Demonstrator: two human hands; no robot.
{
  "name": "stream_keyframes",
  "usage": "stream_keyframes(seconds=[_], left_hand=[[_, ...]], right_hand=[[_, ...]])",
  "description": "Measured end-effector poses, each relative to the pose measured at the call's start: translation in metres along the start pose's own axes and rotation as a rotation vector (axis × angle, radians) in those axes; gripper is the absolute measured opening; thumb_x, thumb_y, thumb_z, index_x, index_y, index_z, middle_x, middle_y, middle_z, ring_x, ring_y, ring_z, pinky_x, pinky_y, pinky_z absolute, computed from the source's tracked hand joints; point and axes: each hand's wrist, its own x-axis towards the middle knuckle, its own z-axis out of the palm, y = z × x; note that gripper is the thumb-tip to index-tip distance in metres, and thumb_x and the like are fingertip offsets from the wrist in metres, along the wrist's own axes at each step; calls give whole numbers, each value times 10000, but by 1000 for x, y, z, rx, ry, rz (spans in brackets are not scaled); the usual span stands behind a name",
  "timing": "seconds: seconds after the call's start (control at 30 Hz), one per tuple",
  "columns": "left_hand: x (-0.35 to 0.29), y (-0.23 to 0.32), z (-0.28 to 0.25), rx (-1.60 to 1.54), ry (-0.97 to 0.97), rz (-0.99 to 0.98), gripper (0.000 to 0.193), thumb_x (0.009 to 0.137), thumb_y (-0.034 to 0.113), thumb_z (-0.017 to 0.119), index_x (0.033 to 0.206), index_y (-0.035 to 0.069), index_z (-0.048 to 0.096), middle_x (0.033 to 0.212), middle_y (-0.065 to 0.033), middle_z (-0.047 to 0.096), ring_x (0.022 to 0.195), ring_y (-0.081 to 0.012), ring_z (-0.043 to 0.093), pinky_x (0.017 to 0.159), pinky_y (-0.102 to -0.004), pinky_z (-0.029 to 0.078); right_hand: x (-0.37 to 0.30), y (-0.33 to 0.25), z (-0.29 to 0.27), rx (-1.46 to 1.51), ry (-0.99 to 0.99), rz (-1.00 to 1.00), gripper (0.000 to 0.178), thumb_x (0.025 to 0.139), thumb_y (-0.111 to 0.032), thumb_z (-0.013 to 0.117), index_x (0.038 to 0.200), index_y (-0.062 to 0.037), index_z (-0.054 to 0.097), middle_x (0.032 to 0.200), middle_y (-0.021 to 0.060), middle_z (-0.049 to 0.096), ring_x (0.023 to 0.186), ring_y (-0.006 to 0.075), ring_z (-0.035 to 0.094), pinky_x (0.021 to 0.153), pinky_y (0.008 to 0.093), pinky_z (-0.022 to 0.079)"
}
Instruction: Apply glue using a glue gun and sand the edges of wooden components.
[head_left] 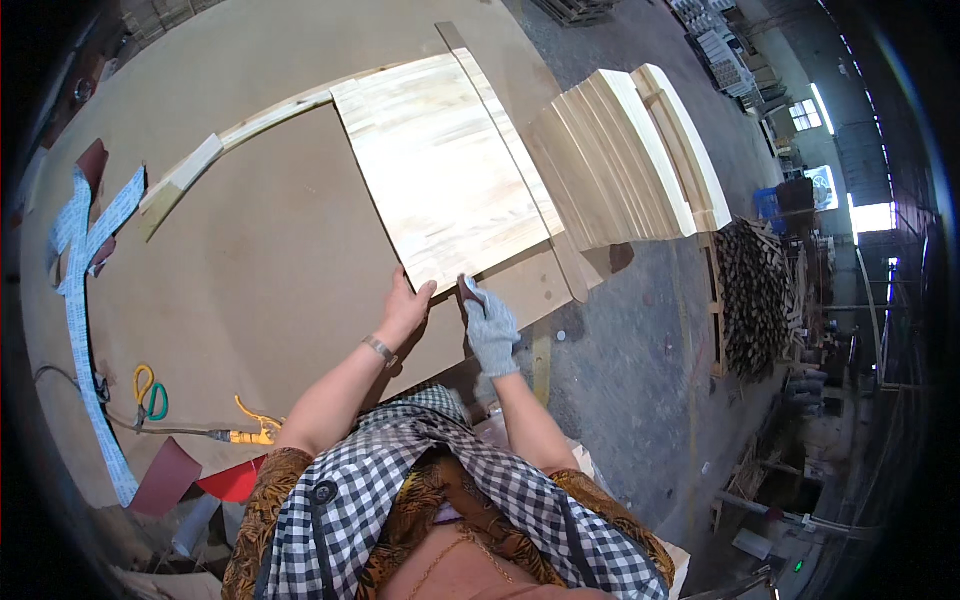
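The bare left hand point(403, 308) has its thumb and forefinger clasping the near-left corner of the pale wooden panel point(440, 170), the remaining fingers largely hidden. The gloved right hand point(490, 328) pinches a small dark-red piece point(466, 288) beside the panel's near edge (whether it touches the wood, I cannot tell). The panel lies beyond both hands, flat over the brown tabletop point(270, 250); past its right side stand curved wooden pieces point(610, 160), while patterned blue-white strips point(76, 330) sprawl far left.
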Motion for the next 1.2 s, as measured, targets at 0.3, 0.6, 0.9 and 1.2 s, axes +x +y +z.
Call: stream_keyframes(seconds=[0.3, 0.6, 0.9, 1.2], left_hand=[[-31, -21, -112, 15, -56, 74, 617, 839, 261, 548, 1316, -24, 280, 738, -84, 563, 606, -149, 531, 564, -270, 444], [-46, -67, -360, 584, 507, 181, 423, 784, 187, 522, 1143, -34, 484, 986, -243, 571, 931, -378, 536, 844, -440, 431], [-55, -46, -411, 731, -147, 121, 311, 662, 251, 704, 855, 30, 599, 764, -129, 620, 725, -264, 594, 651, -357, 477], [-177, -87, -336, 877, -443, 424, 454, 583, 316, 748, 893, 66, 531, 902, -102, 508, 893, -305, 497, 739, -399, 423]], right_hand=[[-53, -82, 37, 212, -420, 183, 290, 761, -244, 615, 988, -64, 600, 905, 157, 622, 857, 312, 589, 754, 389, 459], [-72, -175, 68, 299, -625, -406, 229, 790, -193, 579, 983, -71, 603, 939, 149, 612, 894, 308, 578, 782, 394, 456], [-98, -121, 42, 159, -372, -80, 156, 810, -179, 565, 888, -65, 639, 875, 126, 633, 812, 309, 601, 720, 380, 472], [-132, -102, 41, -30, -493, -33, 195, 823, -268, 533, 896, -125, 643, 885, 102, 631, 823, 300, 590, 719, 402, 458]])
